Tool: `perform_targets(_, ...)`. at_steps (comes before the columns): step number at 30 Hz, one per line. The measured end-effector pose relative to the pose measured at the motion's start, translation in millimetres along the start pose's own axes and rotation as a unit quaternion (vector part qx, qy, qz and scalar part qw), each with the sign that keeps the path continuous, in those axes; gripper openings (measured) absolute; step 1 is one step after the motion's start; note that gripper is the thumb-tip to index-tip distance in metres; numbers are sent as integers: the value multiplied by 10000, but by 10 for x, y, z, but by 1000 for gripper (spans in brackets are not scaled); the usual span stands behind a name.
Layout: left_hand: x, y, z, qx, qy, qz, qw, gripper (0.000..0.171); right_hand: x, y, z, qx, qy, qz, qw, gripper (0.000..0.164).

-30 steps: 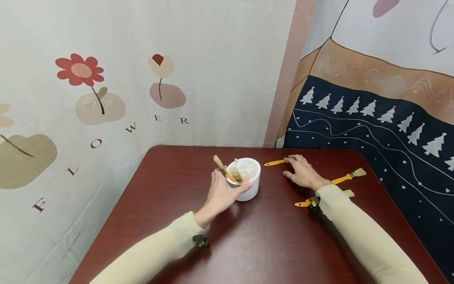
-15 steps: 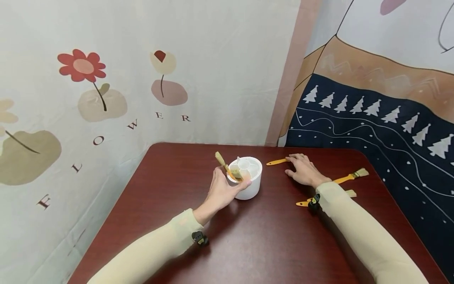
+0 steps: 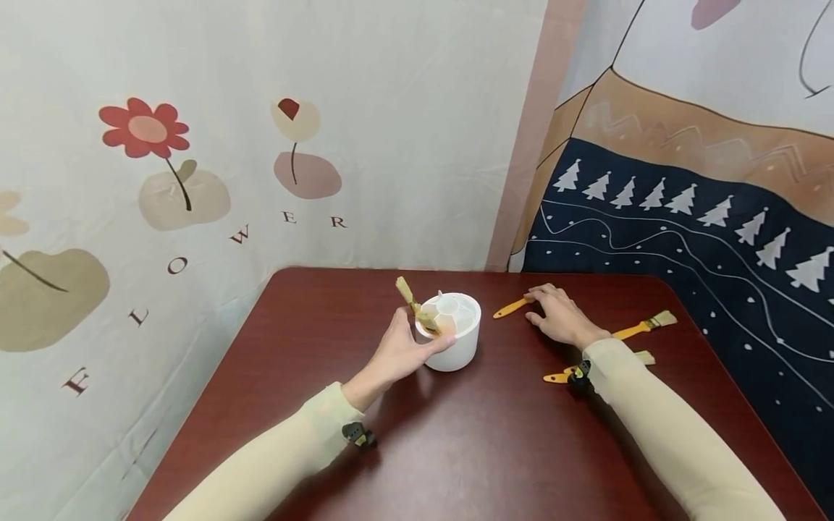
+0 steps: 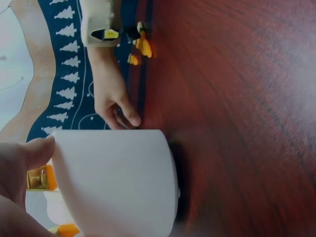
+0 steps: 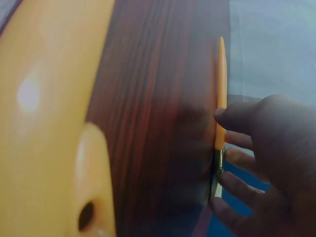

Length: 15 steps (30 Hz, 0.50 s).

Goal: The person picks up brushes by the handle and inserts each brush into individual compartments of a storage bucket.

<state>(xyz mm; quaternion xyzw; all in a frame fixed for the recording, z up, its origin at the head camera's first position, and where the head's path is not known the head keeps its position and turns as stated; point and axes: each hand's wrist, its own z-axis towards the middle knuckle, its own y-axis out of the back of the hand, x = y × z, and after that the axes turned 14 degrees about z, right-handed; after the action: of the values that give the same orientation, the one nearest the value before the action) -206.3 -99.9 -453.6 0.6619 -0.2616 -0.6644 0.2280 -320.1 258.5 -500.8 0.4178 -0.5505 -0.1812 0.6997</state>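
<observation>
Head view, left hand (image 3: pixel 400 352): fingers and thumb curled round white cup (image 3: pixel 454 340), forearm low over table (image 3: pixel 313 325).
Cup: upright mid-table, one brush (image 3: pixel 412 302) leaning out.
Right hand (image 3: pixel 557 316): palm down, fingers curling onto orange-handled brush (image 3: pixel 511 308), pinching it.
Beyond wrist: two more brushes (image 3: pixel 641 324), lying flat.

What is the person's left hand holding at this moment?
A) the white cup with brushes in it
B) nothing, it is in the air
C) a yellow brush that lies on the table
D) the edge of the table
A: the left hand grips the side of the white cup, thumb at its rim; the right hand is the one on a brush.
</observation>
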Motion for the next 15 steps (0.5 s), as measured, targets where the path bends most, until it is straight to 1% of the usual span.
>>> perform_targets(4, 15, 43, 24, 228, -90, -258, 9994, 89, -26, 2, -14, -30, 165, 44, 9999, 42)
perform_targets(7, 39, 68, 41, 409, -68, -463, 9981, 88, -43, 2, -21, -30, 274, 87, 9996, 37)
perform_targets(12, 72, 106, 56, 638, 8, -579, 9963, 87, -53, 4, -29, -58, 494, 161, 9986, 29)
perform_targets(15, 83, 131, 67, 756, 0, -676, 9948, 88, -46, 4, -36, -49, 484, 229, 9986, 27)
